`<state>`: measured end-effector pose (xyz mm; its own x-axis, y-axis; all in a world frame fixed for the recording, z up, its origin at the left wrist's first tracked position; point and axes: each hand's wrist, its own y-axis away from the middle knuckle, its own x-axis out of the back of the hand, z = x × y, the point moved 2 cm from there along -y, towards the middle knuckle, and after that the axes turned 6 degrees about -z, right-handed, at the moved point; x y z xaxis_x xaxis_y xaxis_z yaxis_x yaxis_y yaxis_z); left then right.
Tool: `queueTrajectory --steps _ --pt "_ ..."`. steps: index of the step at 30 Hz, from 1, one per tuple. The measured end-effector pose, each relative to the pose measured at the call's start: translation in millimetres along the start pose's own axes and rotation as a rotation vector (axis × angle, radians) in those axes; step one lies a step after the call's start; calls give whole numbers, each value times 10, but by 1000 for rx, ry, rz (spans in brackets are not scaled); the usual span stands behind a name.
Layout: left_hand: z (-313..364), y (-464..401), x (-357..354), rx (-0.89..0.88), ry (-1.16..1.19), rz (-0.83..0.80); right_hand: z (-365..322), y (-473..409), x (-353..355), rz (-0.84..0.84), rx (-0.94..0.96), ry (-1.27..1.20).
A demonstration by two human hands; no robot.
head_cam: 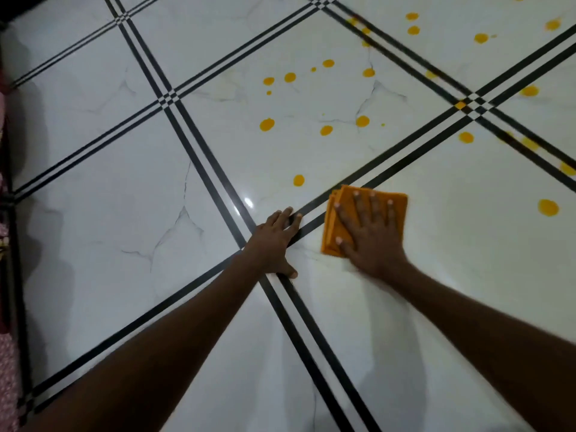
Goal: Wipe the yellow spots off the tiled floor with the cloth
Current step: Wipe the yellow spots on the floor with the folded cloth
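Observation:
A folded orange cloth (335, 222) lies flat on the white tiled floor (124, 213) near the middle. My right hand (372, 238) presses down on it with fingers spread. My left hand (274, 244) rests flat on the bare tile just left of the cloth, across a black grout stripe, holding nothing. Several yellow spots dot the tiles beyond the cloth: the nearest spot (298, 180) sits just above it, a larger spot (548, 207) lies to the right, and more spots (267, 124) scatter toward the top right.
Black double stripes (199, 157) cross the glossy floor diagonally. A dark edge and patterned pink fabric (7, 353) run along the left side. The tiles left of and below my hands show no spots.

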<state>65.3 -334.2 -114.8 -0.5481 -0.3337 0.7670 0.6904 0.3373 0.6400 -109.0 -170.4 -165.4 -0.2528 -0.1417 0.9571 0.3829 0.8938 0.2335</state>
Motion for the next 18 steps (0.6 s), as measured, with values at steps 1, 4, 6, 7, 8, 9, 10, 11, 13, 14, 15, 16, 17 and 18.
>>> queueTrajectory --steps 1,4,6,7,8,9,10,11,13,14,15,16,17,18 --pt "50 1 76 11 -29 -39 -128 175 -51 10 41 5" --pt "245 -13 375 2 -191 66 -214 780 -149 -48 224 -23" --pt "501 -134 595 -46 -214 278 142 889 -125 -62 242 -21" --pt "645 -225 662 -70 -148 332 393 841 -77 -58 191 -21" --pt "793 -334 687 -93 -82 333 680 752 -22 -54 113 -24" --pt "928 -435 669 -102 -33 295 979 645 24 -49 21 -26" --pt "1062 -554 623 -105 -19 246 1299 534 79 -46 -74 -25" --pt "1169 -650 552 -101 -15 196 1592 431 154 -51 -156 -26" --pt "1290 -779 408 -78 15 165 2087 227 300 -71 -267 -34" --pt "1333 -825 355 -61 35 181 2277 149 385 -86 -298 -35" --pt "1348 -830 315 -48 52 202 2429 84 424 -90 -314 -27" --pt "1354 -833 299 -44 68 220 2534 36 461 -92 -305 -21" --pt "1360 -830 296 -41 74 231 2583 38 475 -106 -283 -4" --pt "1355 -828 295 -32 74 232 2534 68 447 -120 -235 37"
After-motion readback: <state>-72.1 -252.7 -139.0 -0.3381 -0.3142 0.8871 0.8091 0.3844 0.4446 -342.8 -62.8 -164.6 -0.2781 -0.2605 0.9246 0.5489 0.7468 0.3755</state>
